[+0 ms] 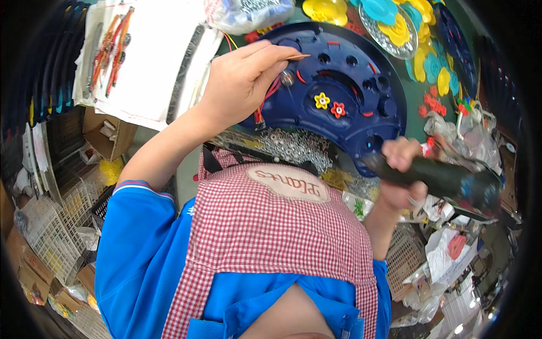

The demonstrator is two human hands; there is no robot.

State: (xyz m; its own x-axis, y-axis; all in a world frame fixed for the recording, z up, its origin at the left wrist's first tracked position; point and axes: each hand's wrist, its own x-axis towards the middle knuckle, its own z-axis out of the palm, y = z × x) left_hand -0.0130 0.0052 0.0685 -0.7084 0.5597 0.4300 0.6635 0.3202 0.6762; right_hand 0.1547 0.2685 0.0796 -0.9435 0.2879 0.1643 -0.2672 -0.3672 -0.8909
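Note:
My left hand (pixel 240 82) rests on the left side of a large dark blue round plastic part (pixel 361 96) and pinches a thin copper-coloured strip (pixel 297 57) between its fingertips, beside red wires (pixel 270 95) and a small metal piece. My right hand (pixel 402 179) grips a dark cylindrical power tool (pixel 446 179), blurred, at the lower right rim of the blue part. A yellow flower piece (pixel 322 101) and a red flower piece (pixel 337 109) sit in the middle of the part.
A heap of small metal washers (pixel 296 146) lies near the front edge. Yellow and teal plastic flowers (pixel 395 22) fill the far right. A white sheet with red-handled tools (pixel 113 45) lies at left. Plastic bags (pixel 457 248) and white baskets (pixel 51 226) surround the bench.

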